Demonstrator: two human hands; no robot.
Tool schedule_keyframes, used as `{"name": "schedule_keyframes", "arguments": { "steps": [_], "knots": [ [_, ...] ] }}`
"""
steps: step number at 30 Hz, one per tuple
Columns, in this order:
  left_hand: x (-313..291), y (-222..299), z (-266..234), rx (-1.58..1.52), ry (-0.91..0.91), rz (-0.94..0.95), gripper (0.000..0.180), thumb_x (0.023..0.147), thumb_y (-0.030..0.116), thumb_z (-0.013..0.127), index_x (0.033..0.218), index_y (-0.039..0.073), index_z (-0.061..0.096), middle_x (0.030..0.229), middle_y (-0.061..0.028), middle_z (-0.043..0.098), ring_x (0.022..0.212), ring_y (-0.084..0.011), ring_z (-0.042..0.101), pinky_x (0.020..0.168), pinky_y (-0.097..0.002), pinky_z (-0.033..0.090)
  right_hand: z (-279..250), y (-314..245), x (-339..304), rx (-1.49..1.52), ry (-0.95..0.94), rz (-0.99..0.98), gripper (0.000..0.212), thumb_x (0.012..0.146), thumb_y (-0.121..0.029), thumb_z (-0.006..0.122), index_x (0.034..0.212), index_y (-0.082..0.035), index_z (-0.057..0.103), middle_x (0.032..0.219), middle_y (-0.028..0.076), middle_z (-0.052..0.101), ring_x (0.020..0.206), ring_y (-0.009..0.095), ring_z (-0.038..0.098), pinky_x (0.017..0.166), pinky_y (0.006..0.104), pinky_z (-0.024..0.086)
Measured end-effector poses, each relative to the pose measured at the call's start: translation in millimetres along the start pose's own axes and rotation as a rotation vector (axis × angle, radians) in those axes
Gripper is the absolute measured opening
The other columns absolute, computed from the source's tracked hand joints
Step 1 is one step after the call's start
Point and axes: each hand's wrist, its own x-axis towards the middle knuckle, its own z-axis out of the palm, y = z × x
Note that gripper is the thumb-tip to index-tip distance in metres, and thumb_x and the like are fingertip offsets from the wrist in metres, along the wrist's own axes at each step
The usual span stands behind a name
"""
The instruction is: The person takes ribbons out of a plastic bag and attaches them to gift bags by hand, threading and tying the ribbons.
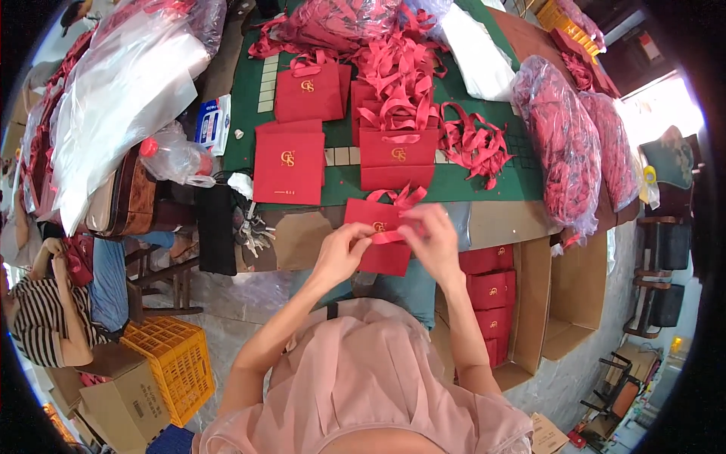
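I can only partly make out the bag [384,259]'s gold mark [379,226] behind the ribbon [388,237] pinched in the nearly closed left hand [340,253] and right hand [433,236] at the table [503,222]'s edge, loose ribbons [398,76] heaped beyond.

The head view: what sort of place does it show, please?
Probably a small packing workshop: many red bags and heaped red ribbons lie on a green tabletop, and a cardboard box nearby holds more such bags.
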Motion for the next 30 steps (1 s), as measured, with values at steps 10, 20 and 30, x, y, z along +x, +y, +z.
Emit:
{"name": "schedule_keyframes", "arguments": {
  "steps": [10, 20, 30],
  "knots": [
    [22, 12, -15, -0.026, 0.068, -0.029, 0.02, 0.09, 0.012, 0.069, 0.104, 0.001, 0.06, 0.087, -0.012, 0.071, 0.077, -0.0221, 0.07, 0.07, -0.0323, 0.054, 39, -13, -9, 0.082, -0.132, 0.161, 0.014, 0.086, -0.008, 0.071, 0.099, -0.003, 0.068, 0.093, 0.011, 0.069, 0.084, 0.03, 0.068, 0.073, 0.0351, 0.054],
    [42, -15, -9, 0.622, 0.154, 0.305, 0.044, 0.076, 0.008, 0.076, 0.117, 0.006, 0.062, 0.116, -0.0144, 0.054, 0.105, -0.0349, 0.054, 0.09, -0.0444, 0.048, 70, -2, -6, -0.041, 0.025, 0.236, 0.012, 0.085, -0.015, 0.072, 0.089, -0.005, 0.067, 0.084, 0.012, 0.069, 0.076, 0.033, 0.067, 0.066, 0.043, 0.052],
    [36, -11, -3, 0.56, 0.243, 0.352, 0.013, 0.082, 0.007, 0.068, 0.095, 0.006, 0.064, 0.097, -0.0102, 0.056, 0.092, -0.031, 0.056, 0.08, -0.0439, 0.048, 82, -10, -5, -0.055, 0.057, 0.345, 0.013, 0.082, -0.017, 0.072, 0.082, -0.005, 0.066, 0.074, 0.012, 0.069, 0.068, 0.03, 0.068, 0.062, 0.042, 0.053]
  ]
}}
